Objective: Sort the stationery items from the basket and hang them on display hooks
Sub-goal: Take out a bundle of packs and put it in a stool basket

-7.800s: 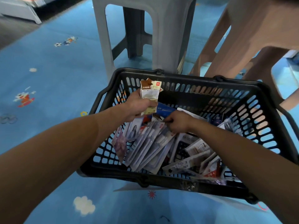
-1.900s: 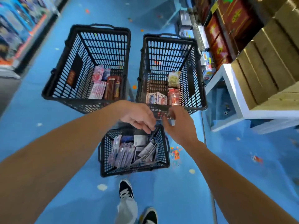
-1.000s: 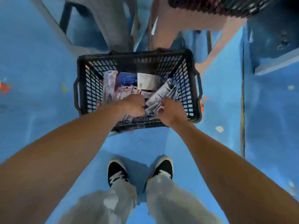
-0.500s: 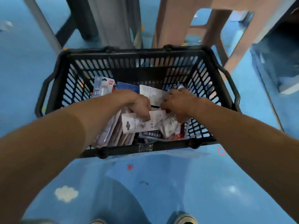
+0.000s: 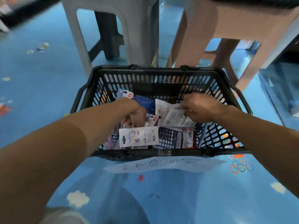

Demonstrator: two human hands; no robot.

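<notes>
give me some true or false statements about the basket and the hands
1. The left hand and right hand are both in the basket. True.
2. The basket is red. False: it is black.
3. A calculator pack lies by the basket's near wall. True.
4. The basket stands on a stool. False: it stands on the floor.
5. The right hand holds nothing. False: it pinches white packets.
</notes>
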